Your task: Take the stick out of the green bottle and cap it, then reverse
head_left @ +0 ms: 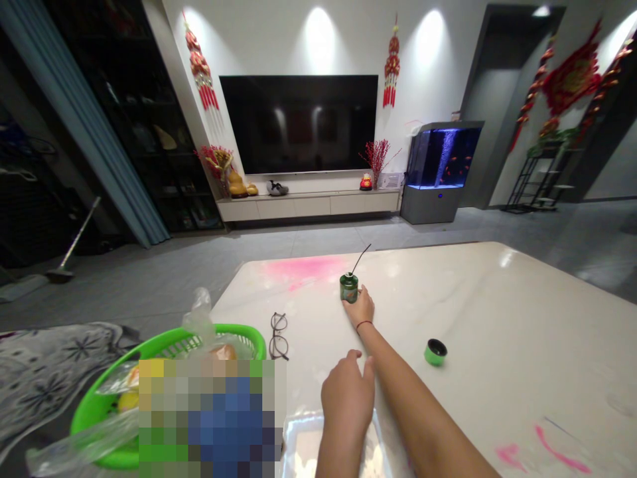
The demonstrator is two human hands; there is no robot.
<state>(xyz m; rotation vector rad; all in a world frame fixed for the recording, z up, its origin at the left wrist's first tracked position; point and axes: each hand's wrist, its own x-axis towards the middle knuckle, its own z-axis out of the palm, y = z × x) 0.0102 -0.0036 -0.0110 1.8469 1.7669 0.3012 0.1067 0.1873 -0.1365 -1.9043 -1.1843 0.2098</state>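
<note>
My right hand (pixel 361 308), with a thin dark band at its wrist, reaches across the pale table. Its fingers are around the lower side of a small dark green bottle (pixel 349 288), which stands upright. A thin black stick (pixel 362 259) slants out of the bottle's neck. Nearer to me, my left hand (pixel 348 388) hovers over a light-edged tray or frame (pixel 303 422), most of it hidden. The left fingers are loosely bent, thumb apart, with nothing seen in them. To the right a small green cup (pixel 436 352), dark inside, sits on the table.
Folded-out eyeglasses (pixel 279 336) lie left of my hands. A green plastic basket (pixel 253 332) with bagged items stands at the left, partly blurred out. Pink smears mark the table (pixel 478 299) at its far edge and front right. Beyond are a TV (pixel 303 126) and an aquarium (pixel 442 159).
</note>
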